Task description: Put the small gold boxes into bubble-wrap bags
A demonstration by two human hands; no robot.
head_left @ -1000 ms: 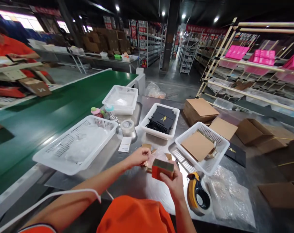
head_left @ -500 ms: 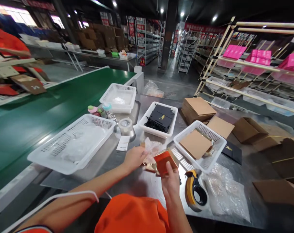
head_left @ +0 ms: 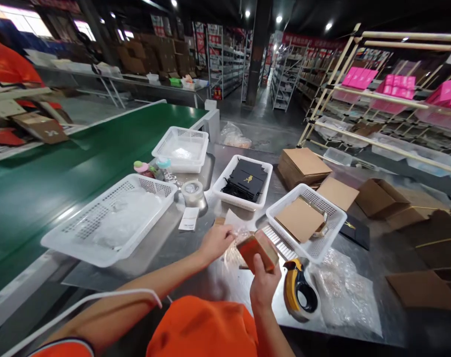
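My right hand [head_left: 264, 285] is closed around a small box [head_left: 255, 252] with a shiny red-orange face and gold sides, tilted above the metal table. At the box's left, my left hand [head_left: 217, 242] pinches a clear plastic bag [head_left: 240, 231], which lies between hand and box. Whether the bag is wrapped over part of the box I cannot tell. Right of my right hand lies a yellow and black tape dispenser [head_left: 300, 290]. A white basket [head_left: 342, 218] holding a cardboard sheet [head_left: 300, 219] stands just beyond.
Black bags [head_left: 248, 179] fill a white basket at the centre. Left are a basket of clear plastic bags [head_left: 129, 213], a tape roll [head_left: 193, 193] and a white card [head_left: 189, 219]. Bubble wrap [head_left: 350, 292] and cardboard boxes [head_left: 383, 198] lie right. A green conveyor belt [head_left: 110, 153] runs alongside.
The box has turned in my right hand, so its gold side now shows. My left hand has moved right, closer to the box, with the plastic bag.
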